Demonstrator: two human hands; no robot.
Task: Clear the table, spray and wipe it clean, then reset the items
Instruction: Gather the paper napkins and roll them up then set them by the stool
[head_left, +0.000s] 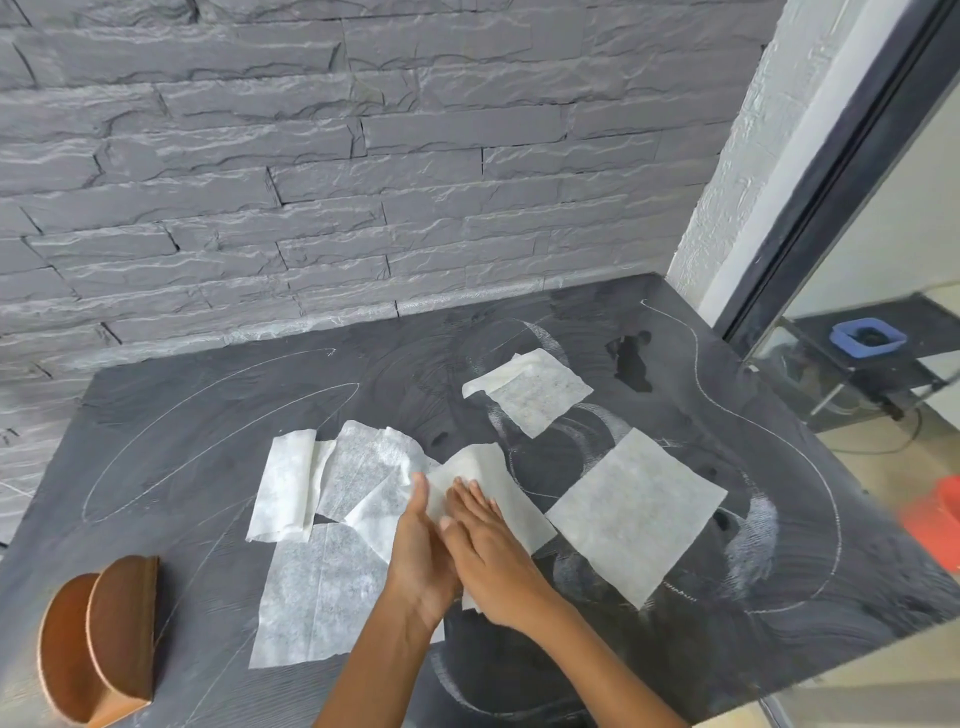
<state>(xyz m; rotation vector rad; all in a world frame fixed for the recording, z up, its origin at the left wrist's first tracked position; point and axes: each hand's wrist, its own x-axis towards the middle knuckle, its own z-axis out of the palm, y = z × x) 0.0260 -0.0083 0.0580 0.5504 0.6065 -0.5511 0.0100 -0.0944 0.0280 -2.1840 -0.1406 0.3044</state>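
Note:
A dark table (182, 441) with chalky smears carries several white tissue sheets. One sheet (493, 478) lies at the centre under both my hands. My left hand (421, 545) holds its near edge with the thumb on top. My right hand (488, 545) lies flat on it with straight fingers. Another sheet (634, 509) lies flat to the right, a smaller one (530, 397) sits farther back, and crumpled and flat sheets (317, 525) overlap on the left. A brown wooden napkin holder (104, 634) stands at the near left corner.
A grey stone wall (311, 156) runs behind the table. To the right is a glass partition with a dark frame (831, 182). Beyond it, a blue container (867, 338) sits on a low stand and something red (940, 514) is on the floor.

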